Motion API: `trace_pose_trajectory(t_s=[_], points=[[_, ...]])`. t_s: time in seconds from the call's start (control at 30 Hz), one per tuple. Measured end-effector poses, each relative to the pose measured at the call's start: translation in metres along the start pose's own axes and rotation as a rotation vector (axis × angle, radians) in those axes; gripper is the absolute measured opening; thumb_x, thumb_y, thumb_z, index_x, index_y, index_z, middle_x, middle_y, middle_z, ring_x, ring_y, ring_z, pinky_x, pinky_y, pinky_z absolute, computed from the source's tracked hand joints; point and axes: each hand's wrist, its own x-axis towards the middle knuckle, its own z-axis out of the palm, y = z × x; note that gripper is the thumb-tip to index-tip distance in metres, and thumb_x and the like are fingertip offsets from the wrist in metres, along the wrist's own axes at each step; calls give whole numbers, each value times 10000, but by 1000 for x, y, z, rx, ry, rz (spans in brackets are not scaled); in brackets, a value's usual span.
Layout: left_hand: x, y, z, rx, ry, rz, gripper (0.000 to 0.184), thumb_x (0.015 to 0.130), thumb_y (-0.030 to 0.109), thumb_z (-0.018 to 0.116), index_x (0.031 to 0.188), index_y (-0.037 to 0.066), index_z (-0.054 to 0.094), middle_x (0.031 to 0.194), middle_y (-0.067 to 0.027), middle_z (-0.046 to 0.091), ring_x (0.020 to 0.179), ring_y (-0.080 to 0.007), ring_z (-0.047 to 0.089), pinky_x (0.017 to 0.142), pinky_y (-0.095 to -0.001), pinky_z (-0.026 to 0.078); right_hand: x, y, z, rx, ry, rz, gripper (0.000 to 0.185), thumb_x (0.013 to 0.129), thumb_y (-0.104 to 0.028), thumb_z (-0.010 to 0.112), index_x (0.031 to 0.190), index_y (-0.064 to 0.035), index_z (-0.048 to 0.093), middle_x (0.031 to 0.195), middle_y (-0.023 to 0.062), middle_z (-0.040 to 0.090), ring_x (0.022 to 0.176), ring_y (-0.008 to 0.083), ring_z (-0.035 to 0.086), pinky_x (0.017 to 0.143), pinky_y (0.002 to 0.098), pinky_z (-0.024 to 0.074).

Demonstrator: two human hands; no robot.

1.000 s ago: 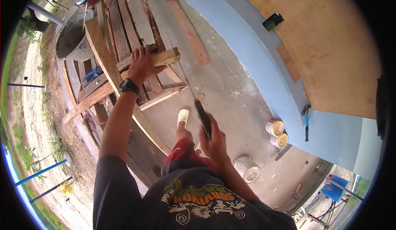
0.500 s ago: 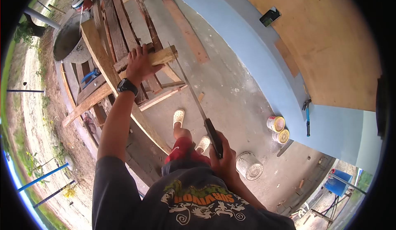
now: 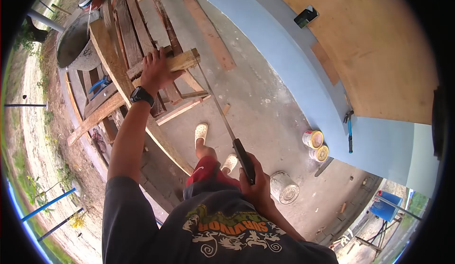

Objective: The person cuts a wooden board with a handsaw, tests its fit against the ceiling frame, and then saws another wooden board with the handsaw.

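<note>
My left hand (image 3: 156, 73), with a black watch at the wrist, presses on a light wooden beam (image 3: 182, 61) that lies across a slatted wooden bench (image 3: 129, 27). Its fingers are spread over the wood. In my right hand (image 3: 256, 181) is the black handle of a handsaw (image 3: 219, 107). The saw's thin blade reaches up to the beam and touches it near its right end. Another long curved board (image 3: 110, 50) crosses the bench beside my left wrist. Blue-handled pliers (image 3: 98, 85) lie on the slats left of it.
A hammer (image 3: 349, 131) and a phone (image 3: 306, 16) rest at the right on the blue ledge and plywood. Two small cans (image 3: 313, 139) and a bucket (image 3: 284, 188) stand on the floor. A plank (image 3: 208, 31) lies beyond the bench. A large basin (image 3: 78, 46) is at upper left.
My right hand has pulled back toward my body with the saw, then stayed about there. My left hand keeps its place on the beam. The view has shifted slightly.
</note>
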Motion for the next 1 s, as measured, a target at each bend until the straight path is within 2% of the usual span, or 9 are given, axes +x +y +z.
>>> trace_pose_trajectory(t_s=[0.07, 0.13, 0.2, 0.37, 0.47, 0.57, 0.7, 0.83, 1.0], points=[[4, 0, -3, 41, 25, -7, 1118, 789, 680, 764, 1519, -67, 367, 1455, -287, 484, 1386, -456, 451, 1193, -558, 330, 44, 10, 25, -13, 33, -90, 482, 970, -31, 616, 1436, 10, 499, 1220, 228, 725, 1136, 358, 728, 935, 431, 580], [0, 7, -12, -4, -77, -54, 1136, 773, 632, 793, 1547, -63, 337, 1520, -273, 441, 1432, -452, 400, 1216, -539, 312, 166, 12, 88, -63, 173, -281, 484, 959, -97, 639, 1416, -63, 485, 897, 277, 712, 843, 468, 708, 663, 520, 572], [0, 7, -15, -14, -54, -48, 1134, 772, 629, 796, 1548, -60, 339, 1510, -271, 449, 1418, -451, 414, 1208, -540, 325, 254, -33, 109, -106, 197, -294, 406, 959, -145, 637, 1338, -77, 509, 734, 250, 677, 729, 478, 683, 630, 570, 538], [-4, 7, -13, 17, -44, -44, 1137, 787, 655, 779, 1556, -55, 335, 1506, -267, 455, 1412, -463, 426, 1201, -533, 346, 131, 6, 70, -13, 139, -205, 474, 976, -153, 645, 1419, -95, 486, 921, 258, 713, 839, 478, 698, 672, 541, 556], [-2, 5, -11, -14, -61, -40, 1167, 779, 667, 781, 1564, -63, 318, 1509, -275, 447, 1427, -475, 407, 1216, -544, 319, 0, 11, 10, 5, 10, 49, 463, 982, -59, 609, 1431, -5, 511, 1211, 224, 727, 1128, 344, 734, 910, 421, 584], [1, 3, -7, 26, -50, -36, 1175, 778, 661, 783, 1564, -74, 311, 1518, -285, 435, 1423, -475, 414, 1217, -556, 309, 4, -7, 3, -1, 7, 5, 464, 980, -63, 610, 1429, 3, 514, 1257, 233, 711, 1189, 335, 708, 955, 417, 569], [-1, 6, -11, -9, -52, -29, 1166, 778, 656, 784, 1557, -77, 322, 1536, -290, 423, 1419, -455, 424, 1209, -560, 314, 228, -2, 109, -39, 219, -350, 402, 970, -156, 641, 1338, -61, 512, 740, 243, 676, 713, 483, 671, 589, 565, 520], [-3, 6, -8, 21, -13, -30, 1119, 799, 662, 763, 1540, -72, 358, 1520, -278, 454, 1420, -455, 425, 1208, -552, 319, 218, -15, 100, -48, 198, -315, 384, 970, -136, 634, 1331, -74, 520, 726, 232, 667, 687, 471, 668, 590, 549, 514], [-2, 1, -2, 1, 0, -17, 1122, 796, 679, 761, 1538, -57, 352, 1488, -292, 464, 1422, -467, 417, 1198, -560, 329, 4, 7, 5, 27, 25, 43, 456, 979, -63, 631, 1414, 19, 520, 1195, 226, 733, 1101, 338, 744, 892, 416, 586]])
